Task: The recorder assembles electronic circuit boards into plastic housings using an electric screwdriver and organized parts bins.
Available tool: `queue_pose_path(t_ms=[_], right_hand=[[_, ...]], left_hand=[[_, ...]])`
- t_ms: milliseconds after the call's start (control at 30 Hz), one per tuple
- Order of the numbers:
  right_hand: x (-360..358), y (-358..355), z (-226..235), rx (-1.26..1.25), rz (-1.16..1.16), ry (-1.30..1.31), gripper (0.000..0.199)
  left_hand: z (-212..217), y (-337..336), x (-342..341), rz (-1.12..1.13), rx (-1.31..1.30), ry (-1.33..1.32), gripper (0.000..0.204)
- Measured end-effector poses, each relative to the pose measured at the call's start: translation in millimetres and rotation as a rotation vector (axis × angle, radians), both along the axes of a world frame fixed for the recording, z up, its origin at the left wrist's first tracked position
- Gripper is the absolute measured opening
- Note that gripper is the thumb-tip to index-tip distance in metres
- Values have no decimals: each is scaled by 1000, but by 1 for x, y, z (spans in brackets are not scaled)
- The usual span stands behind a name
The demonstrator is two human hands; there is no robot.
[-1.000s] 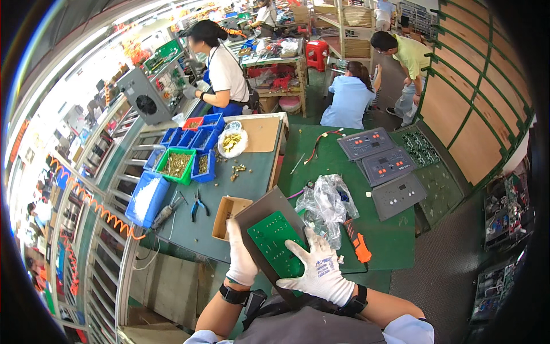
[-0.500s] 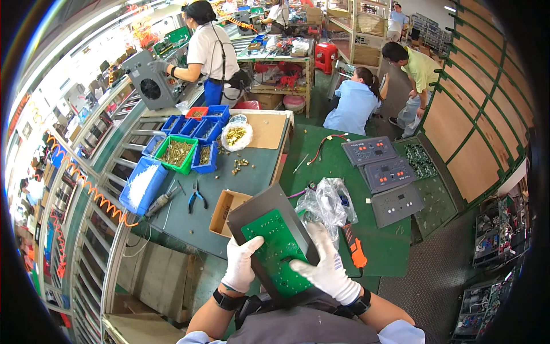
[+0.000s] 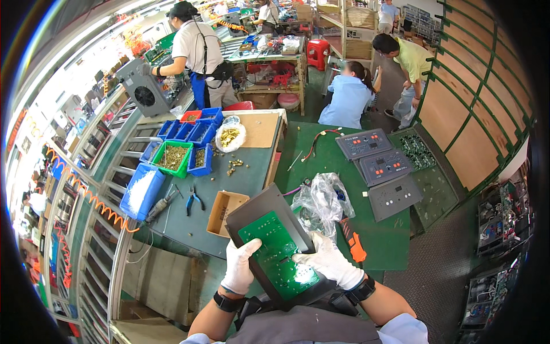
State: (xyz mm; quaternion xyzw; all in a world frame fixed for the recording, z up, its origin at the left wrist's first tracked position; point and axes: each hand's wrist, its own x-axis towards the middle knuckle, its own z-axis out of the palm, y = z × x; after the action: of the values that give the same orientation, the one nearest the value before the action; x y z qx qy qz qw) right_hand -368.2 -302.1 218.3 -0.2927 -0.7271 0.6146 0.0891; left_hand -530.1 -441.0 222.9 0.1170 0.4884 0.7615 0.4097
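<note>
Held at a tilt in front of me is a dark grey panel (image 3: 260,202) with a green circuit board (image 3: 269,235) on the side facing up. My left hand (image 3: 238,268), in a white glove, grips the panel's left edge, thumb on the board. From the right, my gloved right hand (image 3: 335,262) clasps the opposite edge, its thumb over the board's middle; its other fingers are partly hidden. Bright glare covers the board's lower part. Just beyond the right hand lie a clear plastic bag (image 3: 322,200) and an orange-and-black tool (image 3: 354,242).
Three grey control panels (image 3: 395,198) lie on the green table at right. Left are blue bins (image 3: 142,192), a green bin of screws (image 3: 173,157), pliers (image 3: 193,199), a screwdriver (image 3: 163,206) and an open carton (image 3: 224,211). Co-workers (image 3: 197,49) stand and crouch beyond.
My right hand's fingers have come down around the panel's right edge. The panel has tipped slightly, and glare now shows on the board. My view has shifted a little.
</note>
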Motion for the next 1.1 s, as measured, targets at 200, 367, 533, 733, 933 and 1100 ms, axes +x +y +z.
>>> queue_pose_path(t_ms=[200,367,533,733,933,1100], right_hand=[[2,-1,-11,7,21,42,51],[2,-4,-16,73,31,59,48],[1,-6,-23,51,30,57,48],[1,-7,-32,-27,36,135,49],[5,-10,-33,2,30,112,50],[5,-12,-25,49,26,96,50]], left_hand=[[4,-5,4,-6,2,2,40],[5,-7,6,9,6,-17,37],[2,-9,5,28,-22,15,32],[3,-10,4,40,-20,23,32],[10,-13,5,7,-32,20,32],[10,-15,5,0,4,16,33]])
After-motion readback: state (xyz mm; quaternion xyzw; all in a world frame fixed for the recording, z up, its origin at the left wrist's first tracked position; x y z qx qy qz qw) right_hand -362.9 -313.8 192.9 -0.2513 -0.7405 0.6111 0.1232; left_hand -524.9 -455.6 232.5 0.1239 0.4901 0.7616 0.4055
